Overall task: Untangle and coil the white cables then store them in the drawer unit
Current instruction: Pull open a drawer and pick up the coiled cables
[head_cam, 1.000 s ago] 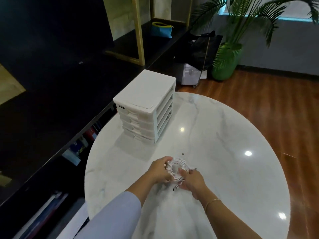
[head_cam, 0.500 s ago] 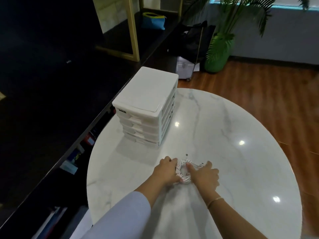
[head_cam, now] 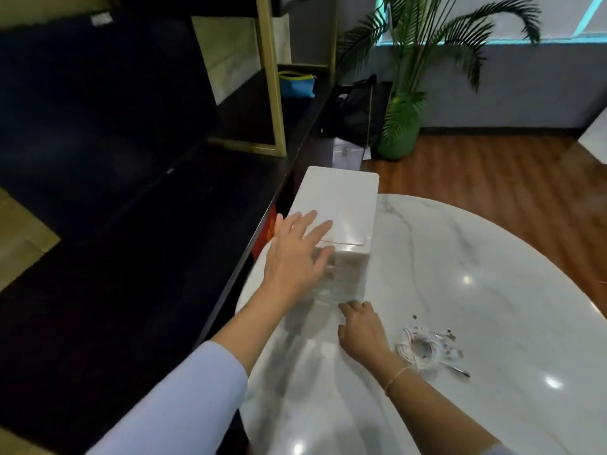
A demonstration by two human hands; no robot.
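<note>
"Where are the white cables?"

"Coiled on the marble bench (head_cam: 492, 290), the white cables (head_cam: 423, 348) lie just right of my right hand (head_cam: 363, 330), apart from it."

"And your hands?"

"My right fingers curl at the drawer unit's (head_cam: 341, 205) lowest drawer front; whether they pinch it is blurred. My left hand (head_cam: 297, 254), fingers spread, lies against the unit's top front corner."

Looks like an office or lounge room, maybe a home study. Round white marble table (head_cam: 476, 290), wood plank floor (head_cam: 492, 178), long dark shelving unit (head_cam: 164, 198) with gold frame (head_cam: 272, 77), potted palm (head_cam: 414, 93) by a grey wall, black bag (head_cam: 358, 110).
</note>
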